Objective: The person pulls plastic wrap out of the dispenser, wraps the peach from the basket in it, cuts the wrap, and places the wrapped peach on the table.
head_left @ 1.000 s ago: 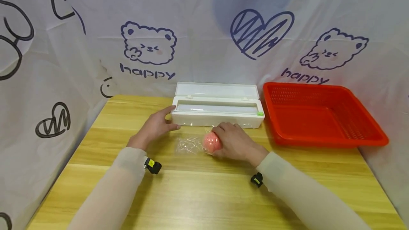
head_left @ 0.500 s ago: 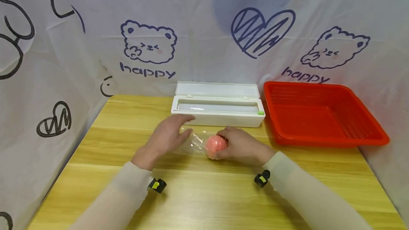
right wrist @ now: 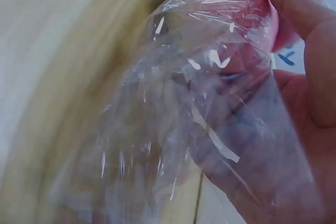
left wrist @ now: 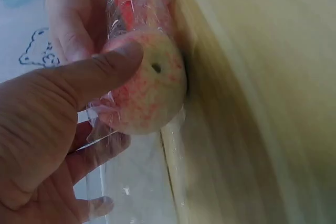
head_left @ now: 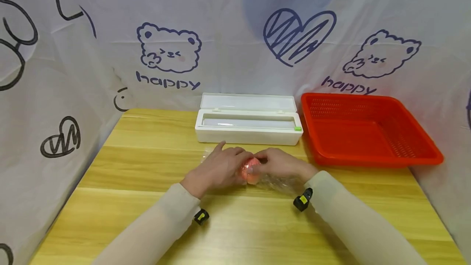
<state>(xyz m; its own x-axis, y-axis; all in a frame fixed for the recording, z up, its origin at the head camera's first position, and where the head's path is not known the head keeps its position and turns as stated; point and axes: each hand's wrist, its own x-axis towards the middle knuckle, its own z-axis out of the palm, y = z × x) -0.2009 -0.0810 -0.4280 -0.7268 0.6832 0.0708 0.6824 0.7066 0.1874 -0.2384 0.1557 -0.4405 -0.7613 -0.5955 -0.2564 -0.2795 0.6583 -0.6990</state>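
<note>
Below the white box (head_left: 248, 136), at its six o'clock, the pink fruit (left wrist: 149, 98) is gripped by the left hand (head_left: 220, 167) and right hand (head_left: 282, 163), apparently being wrapped, the clear film (head_left: 277, 183) toward four o'clock probably needing to be gathered in next.

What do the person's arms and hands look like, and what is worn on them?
The sleeves are long, plain and pale cream, reaching the wrists. The left hand and right hand wear no gloves. By each wrist sits a small black camera with a yellow patch.
</note>
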